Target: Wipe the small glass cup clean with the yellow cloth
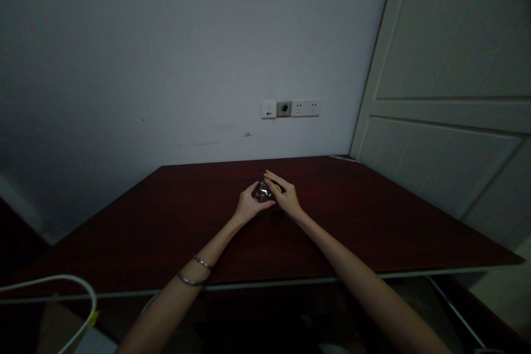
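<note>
Both of my hands meet over the middle of a dark red wooden table (166,221). My left hand (248,206) and my right hand (286,195) are curled together around a small shiny metallic object (264,192) with a yellow part showing at its right side. The object is too small and dim to name. It sits at or just above the table top. Two thin metal bangles (194,271) circle my left forearm.
A white wall rises behind the table, with a row of wall sockets (290,108) above the far edge. A white panelled door (452,94) stands at the right. A white cable (78,293) loops at the lower left, below the table's near edge.
</note>
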`<state>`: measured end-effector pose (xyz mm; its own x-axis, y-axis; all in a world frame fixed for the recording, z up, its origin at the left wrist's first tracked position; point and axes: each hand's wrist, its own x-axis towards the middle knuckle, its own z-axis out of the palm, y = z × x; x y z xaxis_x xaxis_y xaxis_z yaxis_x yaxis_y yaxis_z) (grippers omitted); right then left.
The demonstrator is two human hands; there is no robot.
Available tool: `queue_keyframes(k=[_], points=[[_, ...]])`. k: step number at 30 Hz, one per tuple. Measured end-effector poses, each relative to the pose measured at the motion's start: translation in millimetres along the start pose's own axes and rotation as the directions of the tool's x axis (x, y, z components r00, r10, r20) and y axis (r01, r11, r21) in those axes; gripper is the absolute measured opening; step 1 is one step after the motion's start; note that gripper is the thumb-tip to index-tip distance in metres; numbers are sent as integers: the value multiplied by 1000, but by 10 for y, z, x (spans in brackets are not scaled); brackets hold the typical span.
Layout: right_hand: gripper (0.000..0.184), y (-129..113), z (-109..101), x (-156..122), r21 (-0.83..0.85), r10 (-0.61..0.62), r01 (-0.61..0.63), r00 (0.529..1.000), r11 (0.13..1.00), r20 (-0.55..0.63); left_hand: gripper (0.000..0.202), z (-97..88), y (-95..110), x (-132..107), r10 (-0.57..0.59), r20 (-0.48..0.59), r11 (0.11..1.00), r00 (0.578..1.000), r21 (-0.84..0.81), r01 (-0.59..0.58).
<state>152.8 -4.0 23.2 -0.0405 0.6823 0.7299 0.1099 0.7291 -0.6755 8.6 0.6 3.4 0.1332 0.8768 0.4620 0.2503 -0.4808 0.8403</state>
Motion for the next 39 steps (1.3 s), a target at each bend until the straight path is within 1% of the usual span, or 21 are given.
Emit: queue_keyframes(k=[2, 4, 5, 7, 9, 11, 12, 14, 16, 17, 19, 22, 24, 25, 26, 28, 32, 34, 36, 37, 39], points=[[35, 68, 8, 31, 47, 106, -103, 993, 994, -49, 80, -5, 27, -27, 29, 10, 999, 1000, 32, -29], [37, 121, 7, 51, 71, 184, -180, 981, 981, -57, 82, -5, 40, -43, 52, 27, 996, 998, 72, -54], [37, 134, 2, 54, 65, 198, -195, 979, 979, -52, 83, -4, 40, -45, 62, 34, 994, 998, 86, -64], [35, 125, -14, 43, 15, 174, -173, 984, 985, -41, 83, -3, 28, -37, 87, 34, 990, 996, 104, -90], [33, 80, -37, 18, -65, 88, -88, 996, 994, -7, 82, -6, 8, -18, 126, 13, 983, 992, 130, -126], [33, 18, -63, -10, -144, -32, 42, 997, 989, 75, 78, -14, -16, 1, 166, -4, 973, 986, 164, -163], [34, -12, -75, -21, -172, -91, 114, 987, 979, 133, 76, -19, -29, 8, 182, -3, 967, 983, 180, -178], [36, -58, -94, -36, -207, -179, 237, 948, 949, 264, 70, -27, -55, 18, 205, 16, 957, 979, 206, -204], [38, -78, -102, -38, -222, -217, 308, 909, 925, 356, 67, -32, -75, 20, 218, 40, 949, 975, 224, -222], [38, -75, -101, -35, -228, -220, 319, 902, 920, 372, 67, -33, -81, 19, 224, 46, 945, 974, 233, -228], [37, -51, -90, -22, -240, -204, 292, 921, 926, 333, 70, -34, -84, 13, 240, 44, 936, 970, 255, -243], [33, 13, -67, 3, -235, -132, 173, 974, 956, 182, 78, -33, -72, 2, 275, 45, 913, 960, 301, -275], [31, 46, -60, 11, -229, -83, 109, 989, 967, 120, 83, -29, -67, -5, 284, 58, 901, 957, 327, -287], [31, 53, -61, 11, -236, -77, 103, 990, 966, 114, 84, -25, -69, -7, 282, 62, 898, 957, 333, -286], [31, 52, -63, 8, -251, -88, 117, 988, 961, 124, 84, -20, -73, -7, 279, 63, 899, 958, 333, -284], [31, 31, -71, -6, -289, -147, 196, 972, 937, 182, 80, -10, -88, -3, 270, 52, 908, 962, 320, -272], [33, -36, -69, -34, -304, -273, 377, 903, 875, 332, 64, -5, -106, 11, 224, 29, 928, 974, 298, -222], [33, -43, -56, -32, -287, -290, 389, 898, 875, 332, 62, -7, -95, 10, 199, 34, 940, 979, 277, -200], [31, -20, -40, -15, -263, -259, 324, 932, 909, 255, 64, -5, -74, 1, 173, 53, 955, 984, 234, -180], [29, 1, -33, -1, -242, -220, 264, 955, 934, 197, 67, -2, -62, -6, 157, 63, 963, 986, 209, -167], [28, 54, -26, 30, -168, -95, 109, 992, 980, 89, 75, 11, -41, -22, 123, 75, 977, 990, 165, -134]])
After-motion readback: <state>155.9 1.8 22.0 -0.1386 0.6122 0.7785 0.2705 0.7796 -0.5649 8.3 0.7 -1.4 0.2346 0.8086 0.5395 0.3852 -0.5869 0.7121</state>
